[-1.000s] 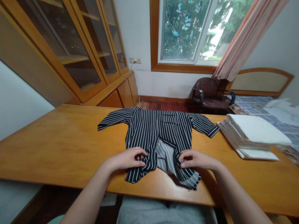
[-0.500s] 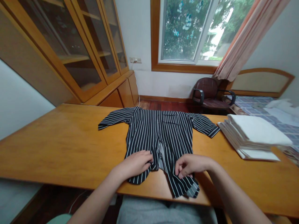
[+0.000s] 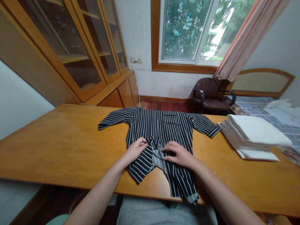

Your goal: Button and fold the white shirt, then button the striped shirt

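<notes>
A black shirt with white stripes lies spread on the wooden table, sleeves out to both sides and collar end away from me. Its front is parted at the lower half, and the grey inner side shows in the gap. My left hand is closed on the shirt's left front, where the cloth bunches and the lower corner slants outward. Over the right front, my right hand rests with its thumb and fingers apart, fingertips touching the cloth beside the opening.
A stack of folded white cloth or sheets stands at the table's right, close to a shirt cuff. Beyond the table are a brown armchair, a bed and a glass-door cabinet. The shirt's hem reaches the near table edge.
Both hands have moved up the shirt and inward toward the front opening. The left front's cloth has bunched up and its hem has shifted; the gap shows more grey inner side.
</notes>
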### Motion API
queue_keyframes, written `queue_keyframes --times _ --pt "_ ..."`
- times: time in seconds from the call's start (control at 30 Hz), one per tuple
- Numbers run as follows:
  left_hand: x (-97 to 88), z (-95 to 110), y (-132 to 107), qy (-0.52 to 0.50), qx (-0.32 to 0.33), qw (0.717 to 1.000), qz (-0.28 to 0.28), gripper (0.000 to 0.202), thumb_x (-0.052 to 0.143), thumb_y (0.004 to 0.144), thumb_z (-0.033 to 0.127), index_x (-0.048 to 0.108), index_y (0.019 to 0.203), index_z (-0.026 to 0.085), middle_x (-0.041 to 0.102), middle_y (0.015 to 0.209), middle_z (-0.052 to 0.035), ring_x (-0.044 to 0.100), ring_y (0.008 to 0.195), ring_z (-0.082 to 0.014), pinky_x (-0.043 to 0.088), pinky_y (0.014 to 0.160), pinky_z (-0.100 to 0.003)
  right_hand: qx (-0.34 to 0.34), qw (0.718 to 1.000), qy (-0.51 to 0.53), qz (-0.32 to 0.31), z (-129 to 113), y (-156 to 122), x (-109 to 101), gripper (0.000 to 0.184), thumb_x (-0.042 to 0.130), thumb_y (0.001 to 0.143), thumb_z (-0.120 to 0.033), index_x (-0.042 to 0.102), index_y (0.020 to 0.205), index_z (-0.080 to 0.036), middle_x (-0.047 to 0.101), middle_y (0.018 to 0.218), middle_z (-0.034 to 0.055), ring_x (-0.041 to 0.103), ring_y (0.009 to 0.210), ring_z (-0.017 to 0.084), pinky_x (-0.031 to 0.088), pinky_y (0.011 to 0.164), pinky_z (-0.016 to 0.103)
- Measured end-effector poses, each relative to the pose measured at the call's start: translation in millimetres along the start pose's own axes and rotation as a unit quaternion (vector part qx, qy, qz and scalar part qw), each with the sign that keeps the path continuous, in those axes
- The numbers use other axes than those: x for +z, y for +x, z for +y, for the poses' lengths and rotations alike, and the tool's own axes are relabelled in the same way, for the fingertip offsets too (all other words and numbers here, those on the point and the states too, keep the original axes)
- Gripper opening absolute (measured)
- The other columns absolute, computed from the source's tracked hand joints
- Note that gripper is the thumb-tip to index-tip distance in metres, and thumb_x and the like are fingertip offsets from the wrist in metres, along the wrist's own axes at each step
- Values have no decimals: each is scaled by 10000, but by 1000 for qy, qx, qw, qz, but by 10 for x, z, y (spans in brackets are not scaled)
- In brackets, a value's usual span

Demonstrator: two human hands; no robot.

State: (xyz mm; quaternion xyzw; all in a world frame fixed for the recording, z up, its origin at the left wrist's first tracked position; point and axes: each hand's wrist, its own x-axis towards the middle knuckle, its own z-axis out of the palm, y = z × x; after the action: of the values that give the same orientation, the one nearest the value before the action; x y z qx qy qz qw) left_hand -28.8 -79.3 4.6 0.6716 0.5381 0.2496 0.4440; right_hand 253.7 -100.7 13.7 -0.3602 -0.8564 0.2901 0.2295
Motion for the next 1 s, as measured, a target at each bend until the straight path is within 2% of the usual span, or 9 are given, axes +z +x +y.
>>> queue_keyframes --times 0.1,0.27,0.37,0.5,0.63,0.7,0.8,0.9,1.0 --pt "24 -40 34 10 -13 999 34 266 475 900 464 537 965 214 588 740 31 574 731 -176 432 697 -281 -36 998 -46 -22 59 81 87 401 711 865 -446 665 1227 -278 590 1278 77 527 1193 251 437 1048 439" --pt "-13 -28 44 29 -11 999 29 354 459 920 509 609 1052 216 684 1003 -28 626 978 -229 470 860 -331 -10 991 -132 30 278 164 118 340 596 953 -371 643 1275 -273 578 1330 97 504 1238 270 428 1064 483" --pt "-17 -52 70 48 3 998 34 380 447 930 511 637 1082 219 698 1060 -41 627 1034 -246 482 915 -359 -2 986 -163 40 385 196 80 358 571 964 -354 617 1309 -272 578 1335 101 510 1242 273 432 1064 499" --pt "34 -130 116 98 76 990 70 371 482 927 451 658 1129 195 682 1179 -92 603 1130 -266 457 1020 -412 -10 983 -178 42 463 240 32 354 554 971 -360 616 1307 -266 577 1341 105 512 1249 275 440 1060 505" --pt "81 -214 173 154 157 974 55 396 542 914 450 652 1185 182 645 1274 -120 532 1249 -281 388 1114 -468 -16 981 -185 51 536 286 11 355 540 976 -348 614 1308 -247 573 1344 114 516 1252 273 436 1068 496" --pt "73 -239 218 159 166 972 44 381 527 926 433 647 1188 184 643 1272 -118 530 1249 -276 387 1115 -467 -17 981 -187 54 568 309 -6 360 538 976 -342 608 1314 -237 571 1347 115 517 1250 271 434 1071 489" --pt "23 -246 295 140 145 978 53 331 440 958 381 646 1119 179 659 1185 -111 583 1146 -255 436 1054 -433 -14 980 -191 58 570 338 -45 368 541 973 -333 600 1317 -219 582 1325 118 516 1234 272 437 1066 483" --pt "-30 -219 337 106 112 985 74 335 379 983 395 628 1043 179 654 1064 -87 603 1033 -228 468 982 -386 -11 979 -196 59 497 352 -58 412 556 959 -331 565 1355 -216 593 1294 120 510 1215 282 447 1051 491" --pt "-39 -173 316 92 121 986 71 339 394 986 428 634 973 189 637 1035 -72 582 1042 -219 452 989 -364 -22 979 -195 60 393 359 1 487 566 950 -327 497 1421 -230 550 1361 118 477 1252 286 431 1068 500"
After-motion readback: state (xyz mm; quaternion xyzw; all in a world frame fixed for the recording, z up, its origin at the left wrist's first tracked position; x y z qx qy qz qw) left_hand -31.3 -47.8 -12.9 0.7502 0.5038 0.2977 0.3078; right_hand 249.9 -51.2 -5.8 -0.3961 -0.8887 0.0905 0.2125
